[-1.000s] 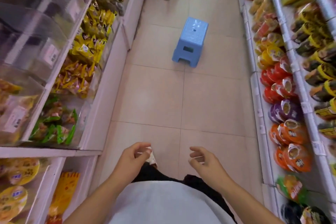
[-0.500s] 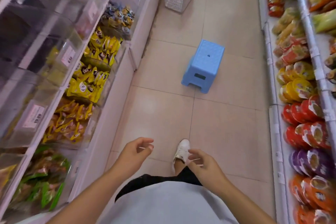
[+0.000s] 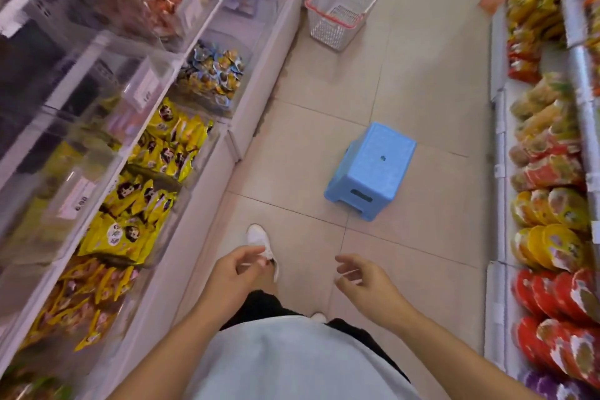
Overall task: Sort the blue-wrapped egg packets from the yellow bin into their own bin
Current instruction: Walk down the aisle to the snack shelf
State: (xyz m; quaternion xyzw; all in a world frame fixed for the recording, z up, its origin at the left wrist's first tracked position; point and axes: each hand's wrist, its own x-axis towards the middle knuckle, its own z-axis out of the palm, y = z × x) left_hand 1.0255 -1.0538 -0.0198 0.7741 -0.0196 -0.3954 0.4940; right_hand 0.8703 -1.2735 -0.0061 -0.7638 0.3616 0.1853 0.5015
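Left hand (image 3: 233, 273) and right hand (image 3: 363, 279) loosely curled, seemingly empty, near side of blue stool (image 3: 373, 169).

A blue stool (image 3: 371, 169) stands upright on the tiled floor (image 3: 422, 91) in the aisle. Well beyond it, a wire basket (image 3: 344, 5) with a red rim sits on the floor, close to the left shelving. The right shelf (image 3: 498, 172) carries rows of round tubs lying on their sides: yellow tubs (image 3: 548, 237) in the middle, red tubs (image 3: 558, 318) nearer, purple tubs (image 3: 552, 385) at the bottom edge. Bagged goods (image 3: 535, 127) fill the farther sections. On the left, a clear-fronted bin holds orange packets (image 3: 81, 299); its contents are blurred. A white shoe (image 3: 259, 239) rests on the floor between the left shelving and the stool.
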